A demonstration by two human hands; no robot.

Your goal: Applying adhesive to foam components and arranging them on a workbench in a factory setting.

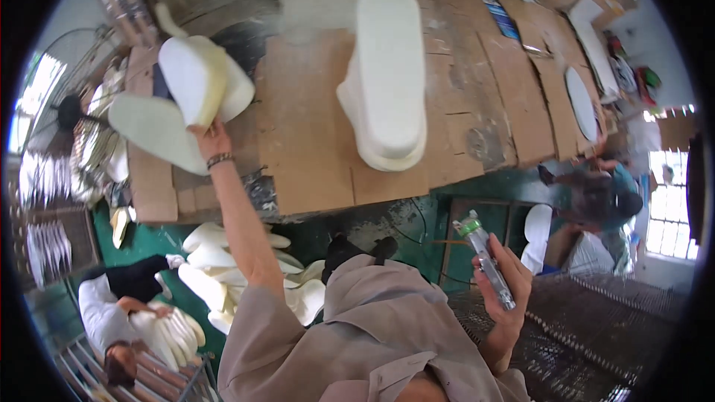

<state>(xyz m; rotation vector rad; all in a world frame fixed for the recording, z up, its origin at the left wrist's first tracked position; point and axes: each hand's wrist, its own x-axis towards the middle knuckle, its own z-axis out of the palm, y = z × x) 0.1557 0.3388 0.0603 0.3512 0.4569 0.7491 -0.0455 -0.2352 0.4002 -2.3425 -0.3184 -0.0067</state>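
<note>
At left grip (212, 143): closed on the near end of a cream padded piece (192, 78), extending away over the cardboard-covered tabletop (305, 119). Immediately left of left grip: a flat pale sheet (153, 125), lying on the tabletop. Just beyond and right of left grip: a white piece (240, 91), partly hidden behind the cream one. Farther right, well apart from left grip: a large elongated white form (391, 67) with rounded ends. At right grip (510, 283): closed around a silver tool (488, 262) with a green top, held outside the near edge of the tabletop. Below left grip, on the green floor (153, 242): a pile of pale pieces (205, 283). Beyond right grip, farther right: a person (607, 193).
</note>
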